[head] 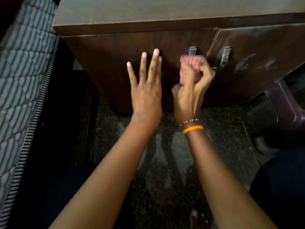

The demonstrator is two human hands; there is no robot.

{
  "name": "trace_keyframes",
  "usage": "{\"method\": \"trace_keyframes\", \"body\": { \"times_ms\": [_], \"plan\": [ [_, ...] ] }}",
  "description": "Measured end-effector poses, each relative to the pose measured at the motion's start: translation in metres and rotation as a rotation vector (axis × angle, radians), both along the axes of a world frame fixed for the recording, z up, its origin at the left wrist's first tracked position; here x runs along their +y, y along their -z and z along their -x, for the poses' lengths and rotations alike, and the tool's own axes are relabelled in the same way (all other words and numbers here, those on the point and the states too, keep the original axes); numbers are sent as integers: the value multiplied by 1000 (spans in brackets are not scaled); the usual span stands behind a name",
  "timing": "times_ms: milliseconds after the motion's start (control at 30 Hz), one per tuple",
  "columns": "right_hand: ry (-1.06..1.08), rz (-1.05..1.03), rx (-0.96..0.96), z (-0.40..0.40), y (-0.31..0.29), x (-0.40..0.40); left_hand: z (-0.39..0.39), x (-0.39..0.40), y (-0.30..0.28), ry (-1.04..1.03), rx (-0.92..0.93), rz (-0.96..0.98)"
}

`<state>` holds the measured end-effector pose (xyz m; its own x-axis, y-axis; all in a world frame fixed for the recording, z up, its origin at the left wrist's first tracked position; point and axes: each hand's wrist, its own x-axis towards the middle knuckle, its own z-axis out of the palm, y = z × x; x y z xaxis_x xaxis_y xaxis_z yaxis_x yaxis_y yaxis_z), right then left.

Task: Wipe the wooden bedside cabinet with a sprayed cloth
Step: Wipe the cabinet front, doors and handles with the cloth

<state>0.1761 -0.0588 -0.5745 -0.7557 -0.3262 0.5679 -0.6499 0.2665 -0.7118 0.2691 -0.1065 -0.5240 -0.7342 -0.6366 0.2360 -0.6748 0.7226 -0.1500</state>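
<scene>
Cabinet (pixel 115 52) of dark brown wood, dead ahead and filling the upper half of the view, with a pale dull top. Two doors on the front, each with a metal handle: left handle (pixel 192 51) partly hidden behind the cloth, right handle (pixel 225 56) in full sight. Whitish smudges on the right door (pixel 257 63). No brand, label or writing readable anywhere.

Pink cloth (pixel 189 65), bunched and blurred, pressed to the left door just beside its handle. Right hand (pixel 191 90) clenched around that cloth, beaded bracelet (pixel 189 121) and orange band (pixel 193 129) at the wrist. Left hand (pixel 146 90) released, fingers spread flat against the left door, grasping nothing.

Speckled dark floor (pixel 222 129) below. Quilted striped mattress (pixel 24 80) along the left edge. Purple plastic stool (pixel 287 104) at far right.
</scene>
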Motion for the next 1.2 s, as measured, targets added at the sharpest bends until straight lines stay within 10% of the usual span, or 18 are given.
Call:
{"method": "trace_keyframes", "body": {
  "times_ms": [167,367,600,833,1200],
  "plan": [
    [127,-268,277,10,-4,-13,0,-1,4,-22,18,41],
    [97,390,-261,-3,-12,-6,4,-2,5,-22,15,38],
    [209,590,-511,-6,-37,-25,8,-2,11,-14,47,79],
    [149,25,-22,11,-17,-1,13,-1,13,-21,56,49],
    [379,406,-155,-3,-45,-34,1,-7,16,12,88,86]
  ]
}}
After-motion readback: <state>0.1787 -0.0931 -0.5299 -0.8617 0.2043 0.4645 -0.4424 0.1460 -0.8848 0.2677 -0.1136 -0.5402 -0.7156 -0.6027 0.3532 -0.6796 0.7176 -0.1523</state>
